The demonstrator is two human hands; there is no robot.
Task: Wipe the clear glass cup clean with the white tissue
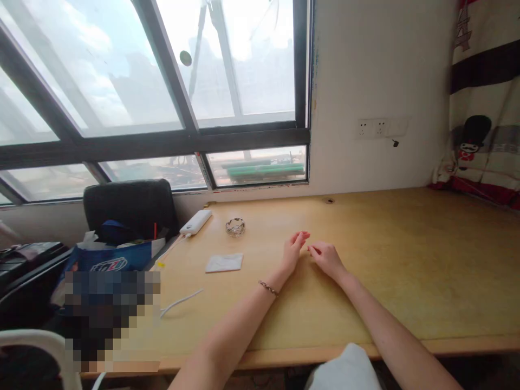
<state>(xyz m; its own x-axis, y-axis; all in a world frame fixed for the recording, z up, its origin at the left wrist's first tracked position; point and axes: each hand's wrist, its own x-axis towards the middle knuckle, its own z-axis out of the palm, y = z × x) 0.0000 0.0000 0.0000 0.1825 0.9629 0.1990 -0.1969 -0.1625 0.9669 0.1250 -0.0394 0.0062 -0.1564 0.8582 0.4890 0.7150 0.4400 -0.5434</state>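
Note:
My left hand (pixel 294 251) is raised a little over the table, fingers loosely bent and pointing right; nothing shows in it. A braided bracelet (pixel 268 288) circles the left wrist. Close by on the right, my right hand (pixel 327 258) has its fingers curled in with the tips drawn together. Whether anything small is between those fingertips cannot be made out. A narrow gap separates the two hands. To their left on the wooden table (pixel 426 271) lie a flat white packet (pixel 224 262) and, farther back, a silvery ring-shaped object (pixel 235 227).
A white power bank (pixel 195 222) with a cable plugged in lies at the table's left edge. Another white cable (pixel 181 303) curves nearer me. Beyond that edge are a black chair (pixel 130 208) and a blue bag (pixel 109 260). Wall sockets (pixel 371 128) are at the back.

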